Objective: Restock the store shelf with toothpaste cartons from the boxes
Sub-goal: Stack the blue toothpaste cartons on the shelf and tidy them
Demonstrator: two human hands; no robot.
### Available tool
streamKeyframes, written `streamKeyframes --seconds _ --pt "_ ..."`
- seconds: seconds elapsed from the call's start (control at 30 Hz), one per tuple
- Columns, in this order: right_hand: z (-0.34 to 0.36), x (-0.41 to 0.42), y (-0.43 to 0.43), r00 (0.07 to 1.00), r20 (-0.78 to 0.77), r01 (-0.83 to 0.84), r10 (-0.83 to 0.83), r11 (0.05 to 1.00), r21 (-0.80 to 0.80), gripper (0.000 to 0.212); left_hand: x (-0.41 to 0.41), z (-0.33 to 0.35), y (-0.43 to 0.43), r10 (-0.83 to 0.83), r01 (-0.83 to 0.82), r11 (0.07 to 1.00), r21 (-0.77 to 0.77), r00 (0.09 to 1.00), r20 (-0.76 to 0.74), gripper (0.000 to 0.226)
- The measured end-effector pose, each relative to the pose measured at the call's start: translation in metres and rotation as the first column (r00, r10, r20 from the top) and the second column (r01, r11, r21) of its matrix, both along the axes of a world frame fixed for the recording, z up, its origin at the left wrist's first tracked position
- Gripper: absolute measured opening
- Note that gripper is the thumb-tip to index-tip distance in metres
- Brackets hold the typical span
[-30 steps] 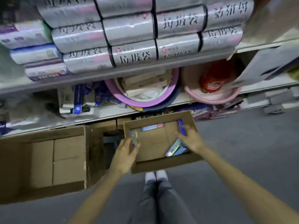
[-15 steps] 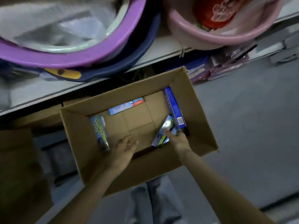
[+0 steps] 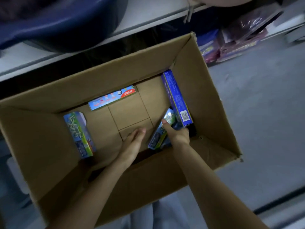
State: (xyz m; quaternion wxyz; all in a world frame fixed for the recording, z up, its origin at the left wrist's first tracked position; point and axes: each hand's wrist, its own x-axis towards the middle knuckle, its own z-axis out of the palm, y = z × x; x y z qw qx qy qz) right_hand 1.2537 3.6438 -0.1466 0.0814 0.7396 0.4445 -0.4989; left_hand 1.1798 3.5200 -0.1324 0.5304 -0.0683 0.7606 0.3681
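An open brown cardboard box (image 3: 204,90) fills the head view, with several toothpaste cartons on its floor. My right hand (image 3: 177,135) grips a blue-green carton (image 3: 159,135) that lies tilted near the right wall, thumb on its top face. Beside it a dark blue carton (image 3: 177,98) with a barcode runs along the right wall. My left hand (image 3: 134,142) reaches down with straight fingers to the bare box floor, just left of the gripped carton. A green-blue carton (image 3: 79,133) leans at the left wall. A light blue carton (image 3: 112,97) lies at the far wall.
A white shelf edge (image 3: 148,19) runs above the box, with a dark blue basin (image 3: 66,22) on it. Purple packets (image 3: 234,42) lie under the shelf at the right. Grey floor (image 3: 264,104) spreads to the right. My grey trouser legs (image 3: 156,215) show below the box.
The camera has dropped and closed in on the box. My left hand moved from the left carton toward the middle of the floor. My right hand closed round the tilted blue-green carton.
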Motion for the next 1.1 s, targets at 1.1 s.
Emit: streamKeyframes --seconds 1.1 --pt "-0.001 -0.026 -0.052 0.736 -0.384 0.427 -0.557 0.823 -0.374 0.038 -0.031 -0.013 0.001 0.033 -0.033 0.996 0.086 0.999 0.008 0.007"
